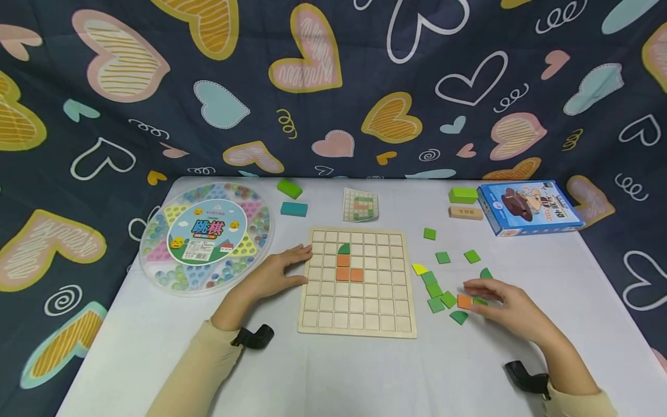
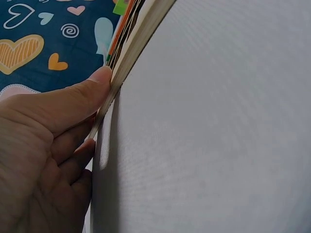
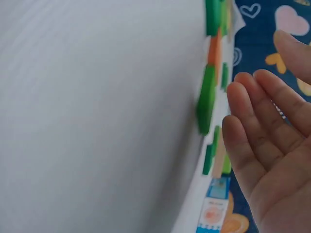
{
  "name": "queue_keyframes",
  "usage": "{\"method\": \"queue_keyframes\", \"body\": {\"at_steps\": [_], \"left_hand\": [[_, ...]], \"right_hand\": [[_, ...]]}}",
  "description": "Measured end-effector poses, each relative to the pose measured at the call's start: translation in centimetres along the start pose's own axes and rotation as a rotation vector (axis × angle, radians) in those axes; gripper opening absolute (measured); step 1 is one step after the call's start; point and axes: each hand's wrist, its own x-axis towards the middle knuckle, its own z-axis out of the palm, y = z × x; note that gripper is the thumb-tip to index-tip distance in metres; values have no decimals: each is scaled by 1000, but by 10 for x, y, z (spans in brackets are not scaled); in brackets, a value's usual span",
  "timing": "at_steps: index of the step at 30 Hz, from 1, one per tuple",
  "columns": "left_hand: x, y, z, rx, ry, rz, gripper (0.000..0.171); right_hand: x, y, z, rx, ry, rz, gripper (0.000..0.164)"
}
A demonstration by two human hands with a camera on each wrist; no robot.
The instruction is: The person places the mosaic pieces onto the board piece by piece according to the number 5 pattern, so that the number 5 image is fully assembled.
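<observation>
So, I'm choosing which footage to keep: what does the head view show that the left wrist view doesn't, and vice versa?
Only the head view: the right grip, the round game box and the blue box.

Only the left wrist view: the palm side of the left grip.

Both: the left grip itself touching the edge of the wooden board, plus the white tablecloth and the heart-patterned cloth.

Large characters reading 跳棋 stand on the round label (image 1: 183,229) of the clear game case (image 1: 149,258), near the tabletop's (image 1: 359,373) far left corner. Print on its white sticker (image 1: 197,251), the blue box (image 1: 560,211) by the far right corner, and the wooden block (image 1: 465,213) beside that box is too small to read.
</observation>
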Motion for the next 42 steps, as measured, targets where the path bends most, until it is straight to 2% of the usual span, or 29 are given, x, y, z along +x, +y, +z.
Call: {"method": "queue_keyframes", "body": {"at_steps": [5,16,24,30,37,42], "left_hand": [[0,0,0,-8,-3,-10,60],[0,-1,0,2,-2,-9,61],[1,0,-1,9,0,13,61],[1,1,-1,9,-7,7,61],[2,2,-2,22,-11,6,61],[1,2,-2,19,-14,6,61]], "right_hand": [[-1,5,2,-58,-5,-35,39],[7,13,12,-136,62,-145,31],[9,13,12,-153,68,-114,24],[10,5,9,-114,59,-103,25],[16,-14,15,-110,139,-210,27],[27,-34,24,-46,129,-269,27]]}}
